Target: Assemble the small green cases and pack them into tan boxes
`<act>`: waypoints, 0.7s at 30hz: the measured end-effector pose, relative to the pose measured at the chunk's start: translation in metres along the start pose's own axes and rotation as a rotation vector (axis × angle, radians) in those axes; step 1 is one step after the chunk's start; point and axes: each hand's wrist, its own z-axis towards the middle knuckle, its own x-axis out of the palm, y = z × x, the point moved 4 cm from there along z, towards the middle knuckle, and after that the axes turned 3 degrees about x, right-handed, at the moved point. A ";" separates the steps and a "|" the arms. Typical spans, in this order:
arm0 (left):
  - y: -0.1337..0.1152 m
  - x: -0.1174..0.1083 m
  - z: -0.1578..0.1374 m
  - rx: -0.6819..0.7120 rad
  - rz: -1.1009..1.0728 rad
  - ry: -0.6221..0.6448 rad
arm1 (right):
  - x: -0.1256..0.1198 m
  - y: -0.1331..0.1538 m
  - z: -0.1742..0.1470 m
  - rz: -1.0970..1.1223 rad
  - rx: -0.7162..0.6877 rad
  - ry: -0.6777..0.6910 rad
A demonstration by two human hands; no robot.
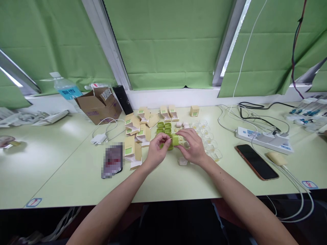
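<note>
Over the middle of the table I see a small green square case [175, 140] between my hands. My right hand [192, 144] grips it, thumb below and fingers above. At its left edge, my left hand [159, 149] has thumb and fingers pinched together; whatever is between those fingertips is too small to make out. Just behind stand several green cases [164, 128] in rows, partly covered by my hands. Clear plastic cases [208, 140] are grouped to the right of my right hand. A small whitish piece [182, 161] lies below it, with pinkish ones [182, 125] behind.
Opened small cartons [132, 123] cluster left of my hands; one closed carton [194, 111] stands at the back. Further left are a cardboard box [99, 107], a charger [98, 139] and a bottle [66, 89]. A phone [256, 162] and a power strip [264, 140] with cables lie right.
</note>
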 end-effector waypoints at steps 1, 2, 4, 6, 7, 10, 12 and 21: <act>-0.001 -0.001 0.000 -0.012 -0.007 -0.004 | -0.001 0.000 0.000 -0.003 0.006 -0.009; -0.001 -0.001 0.000 -0.022 -0.012 -0.011 | -0.002 0.001 0.001 -0.008 0.015 -0.018; -0.001 -0.004 0.001 -0.039 -0.019 -0.023 | -0.003 0.001 0.002 -0.014 0.029 -0.035; 0.000 -0.006 0.002 -0.057 -0.038 -0.018 | -0.004 0.000 0.002 -0.017 0.034 -0.038; 0.001 -0.007 0.002 -0.069 -0.054 -0.011 | -0.005 0.000 0.002 -0.019 0.035 -0.037; 0.006 -0.008 0.004 -0.103 -0.127 0.018 | -0.006 -0.002 0.002 -0.044 0.046 -0.043; 0.010 -0.007 0.004 -0.126 -0.182 0.051 | -0.006 -0.002 0.001 -0.068 0.044 -0.045; 0.017 0.006 -0.004 -0.297 -0.494 0.215 | -0.002 0.012 0.002 -0.026 -0.076 -0.054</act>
